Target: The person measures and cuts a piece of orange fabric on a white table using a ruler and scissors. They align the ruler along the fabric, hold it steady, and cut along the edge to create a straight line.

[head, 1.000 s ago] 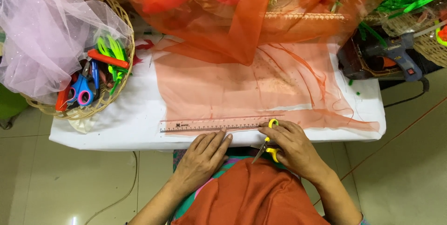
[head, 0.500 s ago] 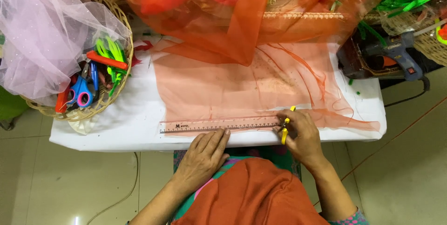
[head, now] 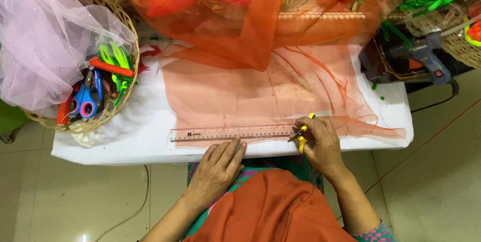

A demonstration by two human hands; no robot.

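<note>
1. Compared with half a second earlier, the right hand has turned the small yellow-handled scissors so the blades point left toward the ruler's end; the left hand has barely moved.
2. The right hand is clenched around the scissors' handles, resting on the sheer orange organza fabric at the near edge of the white bench.
3. The left hand lies flat and released, fingertips pressing the near edge of the long transparent plastic ruler, which lies across the fabric's lower hem.
4. Both forearms reach forward from the person's lap, wrists low.
5. A woven wicker basket with coloured scissors sits well to the left.
</note>
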